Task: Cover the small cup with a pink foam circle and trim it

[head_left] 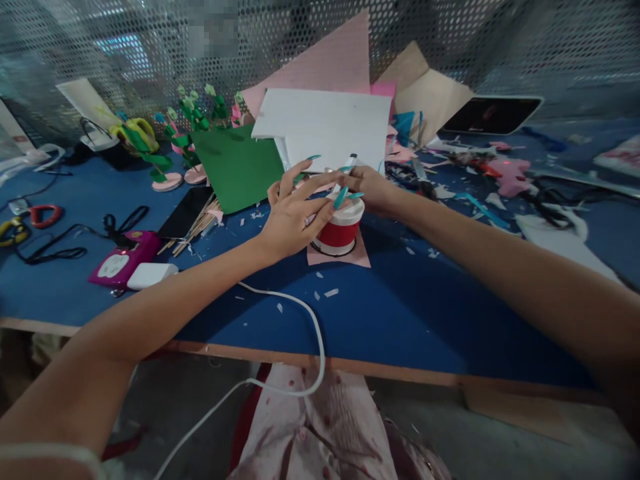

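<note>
A small round red-and-white tub (339,235) stands on a piece of pink paper (364,256) on the blue table. My left hand (295,220) lies against its left side and top, the thumb and long turquoise nails over the upper rim. Behind the tub, my right hand (373,189) is closed around a slim white pen (353,159) with a dark end, held at a slant. The pen's lower tip and the far side of the tub are hidden by my fingers.
A green sheet (240,167), a white board (333,127) and pink card (325,63) lean behind. Paper plants (193,110), a phone (185,212) and a purple power socket (127,257) are on the left. Paper scraps and a pink glue gun (507,175) lie right. A white cable (320,333) crosses the front edge.
</note>
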`<action>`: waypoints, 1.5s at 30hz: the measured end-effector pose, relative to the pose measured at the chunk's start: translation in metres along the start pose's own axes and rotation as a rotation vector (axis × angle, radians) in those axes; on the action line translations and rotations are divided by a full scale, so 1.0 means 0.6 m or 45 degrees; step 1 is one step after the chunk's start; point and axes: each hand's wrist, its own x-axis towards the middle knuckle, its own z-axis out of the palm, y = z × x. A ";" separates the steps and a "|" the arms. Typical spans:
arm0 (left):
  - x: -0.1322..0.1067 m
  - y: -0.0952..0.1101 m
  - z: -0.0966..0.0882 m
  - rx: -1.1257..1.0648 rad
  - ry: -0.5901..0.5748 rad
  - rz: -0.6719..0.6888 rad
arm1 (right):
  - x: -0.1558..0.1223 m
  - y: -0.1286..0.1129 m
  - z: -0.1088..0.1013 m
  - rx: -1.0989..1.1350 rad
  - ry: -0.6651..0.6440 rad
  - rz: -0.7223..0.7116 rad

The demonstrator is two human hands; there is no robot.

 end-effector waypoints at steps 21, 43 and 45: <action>-0.012 -0.007 0.000 -0.094 0.060 0.104 | -0.129 -0.040 -0.053 0.548 0.310 0.182; -0.022 -0.025 0.027 0.371 -0.392 -0.281 | -0.131 -0.020 -0.054 0.149 0.637 -0.087; -0.021 -0.031 0.029 0.402 -0.462 -0.340 | -0.131 -0.022 -0.053 0.117 0.644 -0.104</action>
